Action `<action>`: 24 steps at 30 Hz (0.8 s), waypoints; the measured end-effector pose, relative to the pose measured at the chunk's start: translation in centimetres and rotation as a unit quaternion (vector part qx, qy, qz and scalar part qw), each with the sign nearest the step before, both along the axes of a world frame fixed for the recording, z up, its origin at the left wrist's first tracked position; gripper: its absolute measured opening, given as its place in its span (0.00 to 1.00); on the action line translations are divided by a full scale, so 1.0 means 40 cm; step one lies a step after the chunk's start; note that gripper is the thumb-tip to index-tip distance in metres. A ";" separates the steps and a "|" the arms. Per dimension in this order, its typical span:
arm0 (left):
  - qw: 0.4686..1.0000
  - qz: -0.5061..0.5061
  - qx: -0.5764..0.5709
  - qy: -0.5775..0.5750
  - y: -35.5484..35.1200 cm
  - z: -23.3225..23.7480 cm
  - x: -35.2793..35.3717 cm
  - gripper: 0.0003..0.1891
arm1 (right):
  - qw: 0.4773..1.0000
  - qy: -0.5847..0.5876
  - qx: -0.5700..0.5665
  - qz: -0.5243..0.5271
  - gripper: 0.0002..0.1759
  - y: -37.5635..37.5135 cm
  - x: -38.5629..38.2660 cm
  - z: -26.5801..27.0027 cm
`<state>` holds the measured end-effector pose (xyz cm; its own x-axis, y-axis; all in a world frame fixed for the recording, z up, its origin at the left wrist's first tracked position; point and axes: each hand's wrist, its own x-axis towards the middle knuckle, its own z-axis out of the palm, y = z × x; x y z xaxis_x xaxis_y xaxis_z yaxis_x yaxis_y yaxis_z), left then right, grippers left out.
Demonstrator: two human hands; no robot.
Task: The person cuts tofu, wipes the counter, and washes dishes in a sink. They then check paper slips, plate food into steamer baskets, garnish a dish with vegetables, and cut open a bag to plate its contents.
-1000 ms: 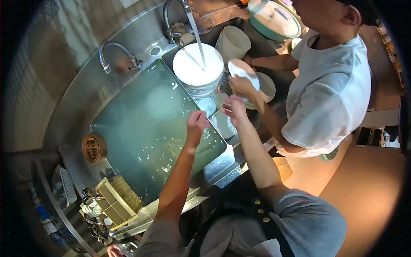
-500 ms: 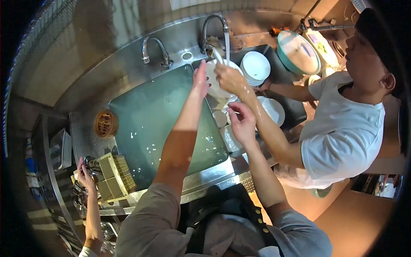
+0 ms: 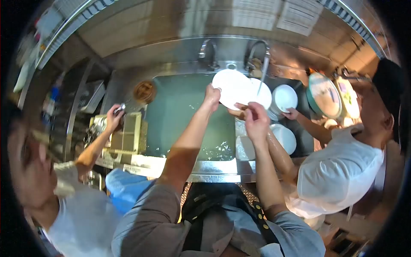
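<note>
My left hand (image 3: 211,97) grips the left edge of a white plate (image 3: 233,88), held above the right side of a water-filled sink (image 3: 188,115). Close to the plate's lower right edge is my right hand (image 3: 257,122), its fingers bent together; whether they pinch anything is too small to tell. Another white plate (image 3: 263,95) lies partly behind the first one, under the running tap (image 3: 266,47). A co-worker's wet hand (image 3: 239,112) reaches in beneath the plates from the right.
The right co-worker's other hand (image 3: 292,114) touches a stack of white bowls (image 3: 285,98). A bamboo steamer (image 3: 144,92) sits left of the sink. At the left, another person's hand (image 3: 113,118) holds metal utensils above a yellow basket (image 3: 139,132). Beyond the bowls stands a teal basin (image 3: 311,100).
My left hand has gone from empty to gripping a plate. The view has turned, bringing the left person into sight. The right co-worker's near hand has moved down below the plates.
</note>
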<state>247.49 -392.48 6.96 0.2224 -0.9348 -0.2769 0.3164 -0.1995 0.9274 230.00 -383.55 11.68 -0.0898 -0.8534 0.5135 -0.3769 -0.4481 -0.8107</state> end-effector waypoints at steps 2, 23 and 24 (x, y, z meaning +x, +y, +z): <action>0.991 0.099 -0.076 -0.039 0.086 0.006 0.037 0.21 | 0.998 -0.045 0.000 0.044 0.10 -0.030 0.019 -0.014; 0.949 0.302 0.068 0.051 1.474 -0.226 -0.277 0.15 | 0.831 -0.015 0.262 0.491 0.03 0.501 -0.129 -0.190; 0.920 0.331 0.204 -0.054 1.684 -0.054 -0.293 0.17 | 0.796 0.065 0.326 0.505 0.02 0.686 -0.129 -0.123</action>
